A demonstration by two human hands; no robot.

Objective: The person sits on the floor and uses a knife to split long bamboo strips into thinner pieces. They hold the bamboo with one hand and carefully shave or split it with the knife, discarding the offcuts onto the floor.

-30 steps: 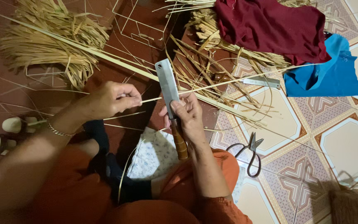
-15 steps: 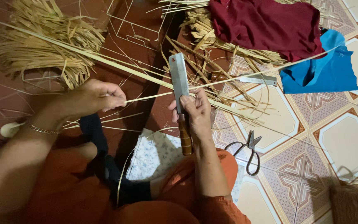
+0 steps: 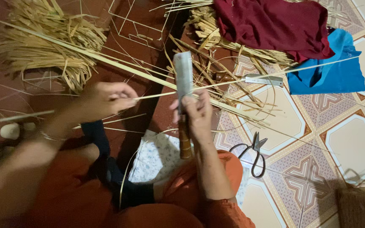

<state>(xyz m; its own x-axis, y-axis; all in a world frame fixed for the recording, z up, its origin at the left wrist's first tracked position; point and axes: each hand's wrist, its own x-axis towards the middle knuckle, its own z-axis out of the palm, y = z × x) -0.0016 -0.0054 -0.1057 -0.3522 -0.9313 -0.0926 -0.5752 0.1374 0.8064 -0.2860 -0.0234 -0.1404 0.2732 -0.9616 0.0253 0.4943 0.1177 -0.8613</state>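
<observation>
My right hand (image 3: 197, 114) grips a cleaver-like knife (image 3: 183, 76) by its brown wooden handle, the flat steel blade pointing away from me. My left hand (image 3: 104, 99) pinches the near end of a long thin pale bamboo strip (image 3: 216, 84). The strip runs from my left hand rightward, passes the blade at my right thumb and stretches toward the blue cloth (image 3: 330, 71). Both hands are over my lap, above orange trousers and a white patterned cloth (image 3: 155, 156).
Black scissors (image 3: 252, 154) lie on the patterned floor tiles to the right. A second small blade (image 3: 262, 79) lies farther off. Heaps of straw-coloured strips (image 3: 43, 42) sit at left and top, a dark red cloth (image 3: 275, 23) on top right. Toes (image 3: 1, 137) show at left.
My left hand has pulled the strip leftward, then come back nearer the blade. The knife has stayed upright in my right hand with small shifts.
</observation>
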